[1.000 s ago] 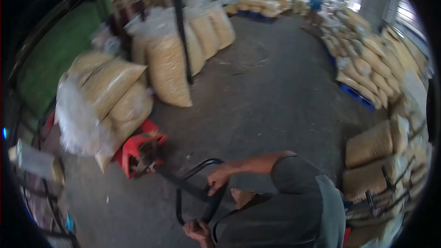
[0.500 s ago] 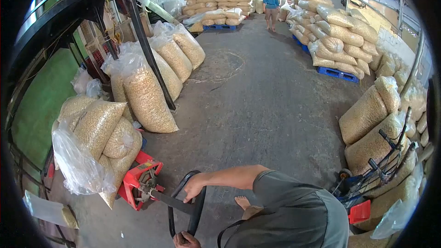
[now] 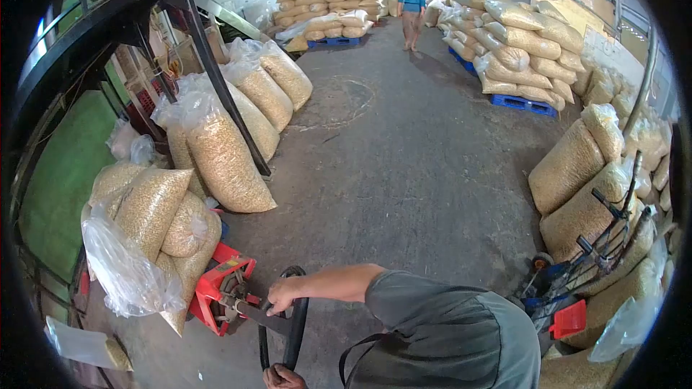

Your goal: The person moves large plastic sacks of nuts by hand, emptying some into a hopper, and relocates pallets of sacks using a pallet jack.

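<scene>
My right hand [image 3: 285, 294] is wrapped round the upper part of the black loop handle [image 3: 294, 338] of a red pallet jack [image 3: 218, 284]. Lower down, near the bottom edge, my left hand [image 3: 283, 377] is closed on the near end of the same loop; part of it is cut off by the frame. Filled clear sacks [image 3: 155, 205] lie stacked over the jack at the left, with loose plastic [image 3: 122, 266] hanging off them. My right arm stretches across from the grey sleeve.
Tall sacks [image 3: 223, 155] stand by a black metal post [image 3: 229, 86]. Stacked sacks [image 3: 530, 43] rest on a blue pallet [image 3: 522, 105] at the right. Handlebars [image 3: 613, 209] and a red scoop-like piece [image 3: 569, 319] are at the lower right. A person [image 3: 411, 3] stands far ahead.
The handle and both my hands have shifted slightly left in view. My upper hand sits a little farther left on the handle. The person ahead appears closer, with legs in a different position.
</scene>
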A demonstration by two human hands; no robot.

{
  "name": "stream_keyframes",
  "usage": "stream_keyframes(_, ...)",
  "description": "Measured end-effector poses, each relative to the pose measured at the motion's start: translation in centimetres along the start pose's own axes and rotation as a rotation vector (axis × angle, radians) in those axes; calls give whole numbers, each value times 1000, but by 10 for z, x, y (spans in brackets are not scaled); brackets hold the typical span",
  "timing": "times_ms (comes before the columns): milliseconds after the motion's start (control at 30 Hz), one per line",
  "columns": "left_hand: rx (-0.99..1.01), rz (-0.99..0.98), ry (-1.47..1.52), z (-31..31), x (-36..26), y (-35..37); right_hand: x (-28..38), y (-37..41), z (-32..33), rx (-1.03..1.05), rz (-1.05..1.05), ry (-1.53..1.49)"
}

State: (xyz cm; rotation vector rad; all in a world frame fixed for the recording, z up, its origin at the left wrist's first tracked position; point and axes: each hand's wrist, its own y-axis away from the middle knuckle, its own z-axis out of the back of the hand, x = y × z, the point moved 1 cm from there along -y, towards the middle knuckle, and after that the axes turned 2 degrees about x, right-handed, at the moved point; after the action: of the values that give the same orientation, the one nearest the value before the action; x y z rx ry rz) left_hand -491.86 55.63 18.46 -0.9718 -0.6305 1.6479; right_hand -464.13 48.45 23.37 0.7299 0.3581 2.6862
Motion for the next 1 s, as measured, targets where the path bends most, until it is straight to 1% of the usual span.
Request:
stream_keyframes(33, 17, 29, -5, 1, 4, 5, 3, -2, -7, 1, 7, 9)
stream_keyframes(67, 61, 71, 156, 2, 11, 5, 5, -3, -11, -40, 28, -12)
stream_keyframes(100, 56, 70, 156, -1, 13, 7, 4, -4, -12, -83, 47, -37)
stream_keyframes(167, -52, -29, 75, 1, 11, 5, 3, -5, -9, -92, 41, -47)
stream_keyframes(200, -57, 23, -17, -5, 16, 17, 4, -5, -9, -94, 36, -58)
stream_keyframes(233, -56, 28, -22, -4, 14, 17, 3, -8, -12, -95, 31, -69)
stream_keyframes(300, -10, -3, -217, 0, 11, 13, 0, -15, -16, -121, 59, -49)
stream_keyframes(333, -7, -6, -214, 0, 11, 12, -4, -20, -20, -149, 83, -25)
stream_keyframes(367, -7, 4, -113, 1, 12, 12, -8, -25, -24, -150, 80, -27)
stream_keyframes(400, -7, 16, -12, 1, 13, 13, -11, -29, -29, -224, 114, -32)
stream_keyframes(433, -5, 20, -14, 1, 14, 13, -12, -31, -32, -294, 150, -37)
stream_keyframes(467, 103, 7, -169, 2, 16, 15, -8, -22, -25, -286, 155, -39)
stream_keyframes(500, 214, 1, -330, 6, 19, 18, 0, -2, -7, -330, 186, -102)
stream_keyframes(533, 105, 170, -108, 2, 14, 5, 11, 17, 11, -357, 230, -176)
stream_keyframes(567, -12, 362, 75, -4, 6, -14, 18, 30, 20, -343, 99, -189)
stream_keyframes(600, 31, 600, 140, -5, 9, -17, 28, 52, 43, -158, 48, -249)
stream_keyframes(633, 53, 667, 198, -6, 17, -21, 33, 66, 52, -113, -5, -94)
stream_keyframes(667, 126, 604, 147, 6, 9, -44, 32, 68, 55, -194, 16, 108)
stream_keyframes(700, -1, 565, 105, -1, 17, -46, 33, 65, 59, -202, 161, 38)
stream_keyframes(733, 83, 442, 111, 10, 11, -74, 42, 59, 70, 1, 67, 189)
stream_keyframes(767, 17, 390, 152, 10, 15, -84, 35, 50, 69, -86, 194, 218)
stream_keyframes(800, 2, 371, 134, 8, 23, -86, 31, 44, 64, -181, 299, 231)
stream_keyframes(833, -7, 339, 137, 9, 30, -85, 33, 37, 58, -149, 336, 220)
stream_keyframes(867, -9, 354, 121, 17, 33, -86, 33, 33, 58, -249, 376, 215)
stream_keyframes(900, -7, 307, 116, 18, 30, -88, 29, 38, 58, -372, 392, 220)
stream_keyframes(967, -16, 256, 144, 10, 32, -102, 36, 34, 66, -412, 391, 260)
stream_keyframes(1000, -78, 245, 146, 12, 41, -108, 42, 30, 74, -453, 398, 251)
